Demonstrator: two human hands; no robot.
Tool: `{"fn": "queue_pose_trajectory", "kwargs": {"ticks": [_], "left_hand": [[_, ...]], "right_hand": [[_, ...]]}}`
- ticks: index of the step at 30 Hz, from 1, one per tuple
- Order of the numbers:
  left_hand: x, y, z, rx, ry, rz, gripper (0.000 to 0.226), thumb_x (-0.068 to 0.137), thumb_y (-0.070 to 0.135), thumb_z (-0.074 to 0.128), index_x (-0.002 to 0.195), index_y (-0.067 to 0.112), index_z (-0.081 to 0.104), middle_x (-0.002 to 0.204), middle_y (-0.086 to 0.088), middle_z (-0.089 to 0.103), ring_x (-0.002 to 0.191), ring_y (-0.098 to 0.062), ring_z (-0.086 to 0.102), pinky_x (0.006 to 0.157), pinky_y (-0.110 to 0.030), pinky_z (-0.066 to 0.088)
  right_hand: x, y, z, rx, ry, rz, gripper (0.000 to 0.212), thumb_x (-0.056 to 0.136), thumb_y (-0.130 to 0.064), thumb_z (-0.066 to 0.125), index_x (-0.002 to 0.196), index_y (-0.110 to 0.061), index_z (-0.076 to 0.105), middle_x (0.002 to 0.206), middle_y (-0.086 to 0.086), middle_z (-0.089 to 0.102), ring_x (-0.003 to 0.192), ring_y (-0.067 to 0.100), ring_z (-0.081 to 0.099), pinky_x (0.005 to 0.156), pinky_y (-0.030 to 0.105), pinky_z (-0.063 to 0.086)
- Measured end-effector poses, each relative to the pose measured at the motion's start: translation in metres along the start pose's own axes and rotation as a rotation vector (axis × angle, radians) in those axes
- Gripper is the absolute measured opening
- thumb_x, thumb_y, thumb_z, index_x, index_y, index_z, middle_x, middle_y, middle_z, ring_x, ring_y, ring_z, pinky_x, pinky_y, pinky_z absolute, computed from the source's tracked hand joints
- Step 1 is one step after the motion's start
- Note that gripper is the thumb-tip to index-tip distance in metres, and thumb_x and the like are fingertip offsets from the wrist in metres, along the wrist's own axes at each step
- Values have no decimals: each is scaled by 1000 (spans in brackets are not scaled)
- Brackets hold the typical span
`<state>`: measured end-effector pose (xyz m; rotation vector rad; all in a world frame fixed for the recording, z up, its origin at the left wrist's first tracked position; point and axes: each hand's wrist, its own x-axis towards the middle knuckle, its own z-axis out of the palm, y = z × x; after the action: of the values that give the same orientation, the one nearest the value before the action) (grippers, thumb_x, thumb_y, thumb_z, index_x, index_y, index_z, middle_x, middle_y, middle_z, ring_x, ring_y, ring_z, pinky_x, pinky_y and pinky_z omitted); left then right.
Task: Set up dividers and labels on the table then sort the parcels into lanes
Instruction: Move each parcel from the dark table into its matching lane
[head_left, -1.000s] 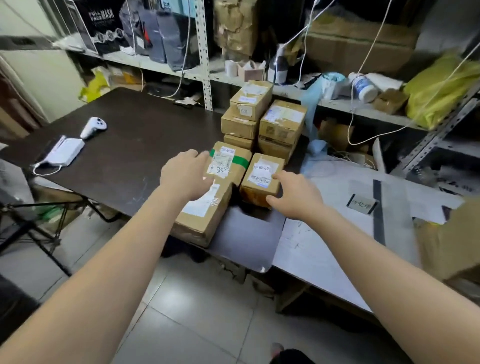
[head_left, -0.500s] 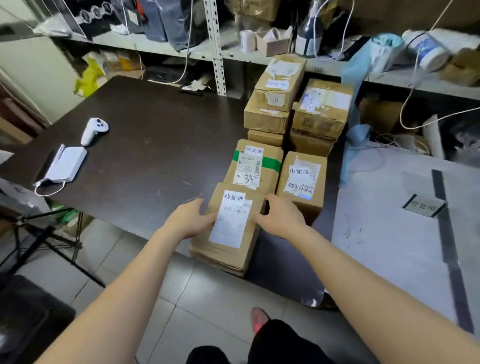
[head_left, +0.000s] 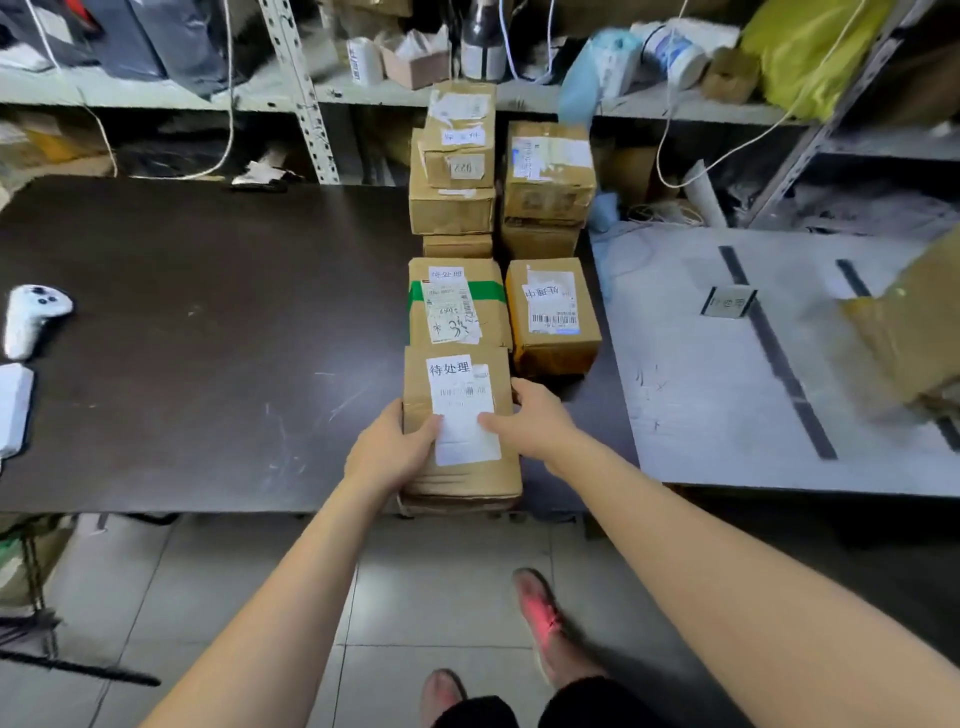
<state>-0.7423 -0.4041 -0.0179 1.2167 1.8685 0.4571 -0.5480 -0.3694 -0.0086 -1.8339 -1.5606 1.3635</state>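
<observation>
Dark brown tabletop (head_left: 208, 312) bearing taped cardboard parcels (head_left: 550, 353) and white handheld controller (head_left: 31, 317); adjoining grey tabletop (head_left: 701, 415) bearing black tape strips (head_left: 779, 364).

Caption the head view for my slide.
Left hand and right hand hold the nearest parcel at the dark table.

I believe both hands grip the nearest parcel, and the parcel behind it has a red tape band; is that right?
Nearly: the head view shows the tape band is green, not red. The left hand and right hand do grip the nearest parcel.
</observation>
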Motion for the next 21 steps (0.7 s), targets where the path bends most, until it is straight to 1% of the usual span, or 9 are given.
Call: {"fn": "queue_pose_trajectory", "kwargs": {"ticks": [3,5,9,11,13,15,17,19,21], "left_hand": [[-10,12,-1,78,1,58,47,83,67,49,122,42,57,114,16,69,107,-21,65,94,-44,53],[-14,27,1,162,1,121,46,87,66,49,124,40,55,114,15,69,106,-22,65,92,-43,54],[-18,72,18,198,-39,233,53,89,66,51,132,35,52,124,10,67,112,-23,64,94,-45,54],[-20,96,33,181,-51,269,57,89,65,52,135,33,52,130,8,66,116,-24,62,97,-46,53],[-22,122,55,165,-55,298,60,89,65,54,138,29,50,131,4,65,115,-27,62,95,-47,54],[-24,150,82,147,-55,320,65,88,67,54,141,29,48,131,3,65,113,-28,63,93,-48,55],[-27,180,113,128,-57,330,70,88,67,54,147,31,42,132,7,61,116,-27,61,95,-48,54],[-29,207,147,89,-68,344,65,88,65,55,143,34,43,132,8,61,118,-27,61,98,-49,53],[-31,233,184,38,-82,355,58,86,64,56,137,36,47,131,6,64,118,-26,62,98,-49,53]], "right_hand": [[-16,2,-5,66,36,8,53,91,-26,74,140,-27,55,138,-9,64,125,15,59,101,40,53],[-23,5,-17,105,81,1,52,91,-29,74,140,-29,55,137,-11,63,125,14,59,102,43,53],[-35,15,-62,169,171,9,54,89,-31,75,139,-29,56,134,-11,65,121,14,62,100,44,55],[-39,20,-90,155,210,7,59,85,-37,76,140,-29,55,134,-10,65,120,16,62,99,46,55],[-42,29,-124,142,243,6,64,82,-41,75,141,-29,54,136,-9,64,122,17,60,101,47,54],[-44,42,-160,164,263,-4,57,86,-35,75,139,-28,56,135,-8,64,123,18,59,102,46,53],[-44,62,-199,180,283,-10,53,83,-33,76,134,-30,59,129,-11,67,118,15,62,101,45,53],[-42,83,-237,183,296,-4,56,74,-38,75,128,-33,62,120,-16,70,111,12,65,98,44,55],[-37,105,-274,163,305,-2,59,68,-42,74,125,-35,63,117,-18,70,109,12,67,96,44,56]]}}
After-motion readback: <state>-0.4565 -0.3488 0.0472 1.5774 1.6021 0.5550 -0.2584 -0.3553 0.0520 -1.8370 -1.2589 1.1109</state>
